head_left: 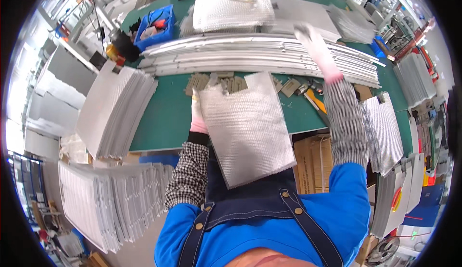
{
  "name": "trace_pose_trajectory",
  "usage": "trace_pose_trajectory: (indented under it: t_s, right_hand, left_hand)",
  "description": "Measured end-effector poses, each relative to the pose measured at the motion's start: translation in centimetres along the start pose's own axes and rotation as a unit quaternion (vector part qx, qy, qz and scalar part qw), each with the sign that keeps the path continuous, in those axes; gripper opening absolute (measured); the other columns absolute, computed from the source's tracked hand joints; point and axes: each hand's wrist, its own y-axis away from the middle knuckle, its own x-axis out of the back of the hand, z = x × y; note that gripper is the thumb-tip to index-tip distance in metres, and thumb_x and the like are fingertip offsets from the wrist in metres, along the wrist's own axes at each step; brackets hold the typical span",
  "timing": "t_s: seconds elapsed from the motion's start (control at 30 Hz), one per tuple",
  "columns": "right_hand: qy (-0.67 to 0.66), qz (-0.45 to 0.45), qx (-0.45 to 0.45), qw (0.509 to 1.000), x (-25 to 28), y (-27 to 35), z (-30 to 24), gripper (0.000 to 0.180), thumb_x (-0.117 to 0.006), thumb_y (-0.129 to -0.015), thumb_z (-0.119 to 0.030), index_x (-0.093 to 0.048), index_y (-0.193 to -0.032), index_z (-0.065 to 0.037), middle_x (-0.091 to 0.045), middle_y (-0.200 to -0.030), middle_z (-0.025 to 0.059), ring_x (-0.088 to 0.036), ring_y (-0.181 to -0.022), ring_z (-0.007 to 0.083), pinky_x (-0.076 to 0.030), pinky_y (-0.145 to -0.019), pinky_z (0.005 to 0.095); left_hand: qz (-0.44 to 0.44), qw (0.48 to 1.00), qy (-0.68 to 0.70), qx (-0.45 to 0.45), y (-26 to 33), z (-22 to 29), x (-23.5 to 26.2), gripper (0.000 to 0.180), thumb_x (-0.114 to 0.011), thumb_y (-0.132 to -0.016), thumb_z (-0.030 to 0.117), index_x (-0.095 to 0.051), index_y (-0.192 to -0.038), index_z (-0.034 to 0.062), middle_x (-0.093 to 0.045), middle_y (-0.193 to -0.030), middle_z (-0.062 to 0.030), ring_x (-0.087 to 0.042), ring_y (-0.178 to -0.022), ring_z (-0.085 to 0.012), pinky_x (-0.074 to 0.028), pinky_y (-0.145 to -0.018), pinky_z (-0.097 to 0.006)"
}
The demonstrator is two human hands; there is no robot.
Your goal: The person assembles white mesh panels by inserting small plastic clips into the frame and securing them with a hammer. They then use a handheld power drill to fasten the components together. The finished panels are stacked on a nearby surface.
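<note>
over the green table [163, 117], the left hand [197, 115] grips a silver mesh panel [248, 127] by its left edge. beyond the panel, the blurred right hand [315, 45] reaches over long metal strips [250, 57]; its fingers cannot be made out. a blue bin [155, 26] sits behind the strips.

Bare green bench [163, 117] left of the mesh panel [245, 127] is the open lane. Long metal rails [260, 57] wall off the back, a panel stack [113, 110] crowds the left, small tools [310, 96] clutter the right.
</note>
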Motion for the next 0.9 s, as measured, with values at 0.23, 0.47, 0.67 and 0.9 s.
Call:
trace_pose_trajectory:
  t_s: [0.23,0.47,0.67,0.9]
  right_hand:
    - [0.312,0.04,-0.125,0.941,-8.7,-16.5,-3.9,0.09,-0.055,-0.091,-0.064,-0.03,-0.157,-0.008,-0.056,-0.14,0.0239,-0.054,-0.132,0.0393,-0.038,-0.109,0.056]
    - [0.127,0.252,0.026,0.959,-10.8,-15.6,-6.0,0.072,-0.076,-0.083,-0.024,-0.047,-0.145,-0.002,-0.061,-0.135,0.0205,-0.061,-0.122,0.0325,-0.046,-0.103,0.046]
    - [-0.488,0.066,-0.067,0.868,-5.8,-11.9,-2.7,0.038,-0.066,-0.092,-0.003,-0.06,-0.13,-0.001,-0.071,-0.113,0.0094,-0.068,-0.1,0.0192,-0.054,-0.089,0.0311]
    - [-0.478,-0.078,-0.198,0.852,-7.5,9.3,-6.5,0.052,-0.062,-0.095,-0.005,-0.044,-0.142,0.006,-0.063,-0.125,0.0194,-0.066,-0.11,0.0283,-0.058,-0.092,0.0428]
  left_hand:
    - [-0.009,1.0,-0.009,0.004,-0.2,0.1,0.2,0.089,-0.059,-0.09,0.068,-0.032,-0.157,0.0171,-0.059,-0.119,-0.017,-0.06,-0.104,-0.0276,-0.055,-0.09,-0.044]
    - [0.055,0.998,-0.014,-0.001,0.5,-0.3,0.9,0.089,-0.057,-0.091,0.069,-0.037,-0.153,0.0094,-0.059,-0.121,-0.0189,-0.06,-0.104,-0.0298,-0.056,-0.089,-0.045]
    - [0.029,0.999,0.011,0.011,-0.4,-0.6,-0.5,0.089,-0.06,-0.09,0.068,-0.037,-0.15,0.0052,-0.059,-0.12,-0.0213,-0.059,-0.105,-0.032,-0.055,-0.091,-0.047]
    - [0.124,0.991,0.013,0.037,0.8,0.5,-0.9,0.086,-0.052,-0.095,0.067,-0.038,-0.152,0.005,-0.057,-0.131,-0.0191,-0.059,-0.114,-0.0314,-0.056,-0.092,-0.048]
